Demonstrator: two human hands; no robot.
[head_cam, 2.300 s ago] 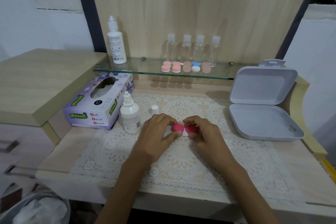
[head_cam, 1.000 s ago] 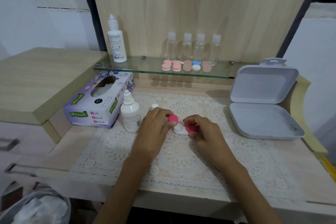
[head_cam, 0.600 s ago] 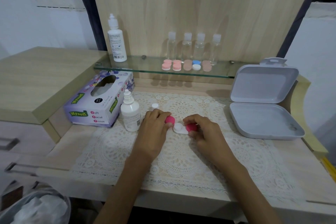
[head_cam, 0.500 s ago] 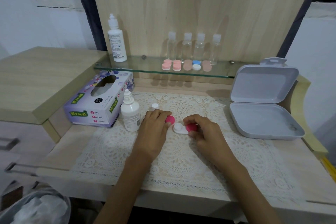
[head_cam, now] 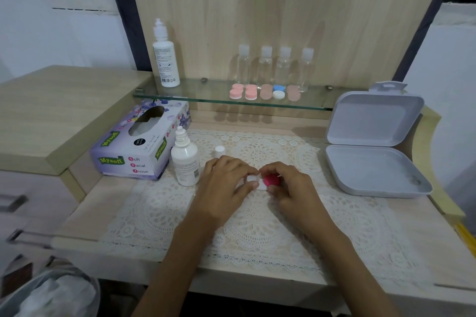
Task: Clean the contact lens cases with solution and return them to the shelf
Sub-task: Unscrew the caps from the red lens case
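Observation:
A white contact lens case (head_cam: 253, 179) lies on the lace mat (head_cam: 257, 224) between my hands. My left hand (head_cam: 226, 184) pinches its left well, which shows white with no cap on it. My right hand (head_cam: 292, 189) grips the pink cap (head_cam: 271, 180) on the right well. The other pink cap is out of sight. A small solution bottle (head_cam: 185, 162) stands uncapped just left of my left hand, its white cap (head_cam: 219, 151) behind it. Several more lens cases (head_cam: 257, 91) sit on the glass shelf (head_cam: 195, 96).
A tall white bottle (head_cam: 164, 59) and several clear bottles (head_cam: 275, 67) stand on the shelf. A tissue box (head_cam: 139, 147) lies at the left, an open grey plastic box (head_cam: 371, 167) at the right. A lined bin (head_cam: 49, 293) sits below left.
My left hand took the left pink cap off the case and carried it left. It has come back to the bare left well, and that cap is no longer visible. My right hand stayed on the right cap.

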